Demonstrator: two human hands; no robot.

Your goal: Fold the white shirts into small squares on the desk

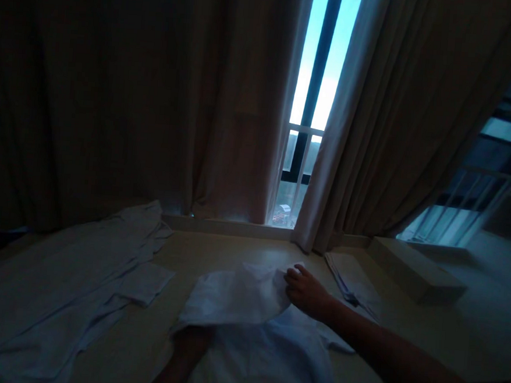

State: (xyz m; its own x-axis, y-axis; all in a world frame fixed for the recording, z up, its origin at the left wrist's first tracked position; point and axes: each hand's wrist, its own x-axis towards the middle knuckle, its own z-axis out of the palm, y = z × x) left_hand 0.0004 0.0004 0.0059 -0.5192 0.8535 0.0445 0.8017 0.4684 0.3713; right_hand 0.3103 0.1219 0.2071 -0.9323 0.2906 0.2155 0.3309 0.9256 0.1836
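Observation:
A white cloth garment (252,360) lies on the pale tabletop in front of me, one part of it lifted and folded over. My right hand (303,288) pinches the raised edge of this garment at its right side. Under the lifted layer, at the left, is my left hand (195,339); the cloth covers its fingers, so their position is hidden. The light is dim, and the garment's exact kind does not show.
White garments (78,284) lie spread in layers on the left of the table (216,247). At the right are a folded white cloth (354,280) and a long pale box (416,273). Brown curtains (242,126) hang behind, parted at a bright window (314,102).

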